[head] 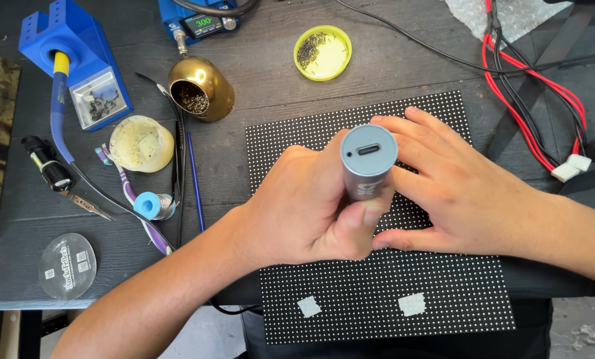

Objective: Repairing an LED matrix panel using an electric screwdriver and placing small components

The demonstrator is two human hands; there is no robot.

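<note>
Left hand (304, 209): fingers wrapped around grey cylindrical tool (367, 166), upright over dotted panel (351, 292). Right hand (460, 189): fingers spread flat on panel.

Dark wooden table (390, 66), black dotted panel (377, 292) at front edge, blue soldering stand (78, 60), brass tip cleaner (201, 88), yellow lid of small parts (323, 53), solder spool (152, 205), red and black cables (537, 100)

Brass tip-cleaner pot (201, 88) beside blue soldering stand (78, 63)
</note>
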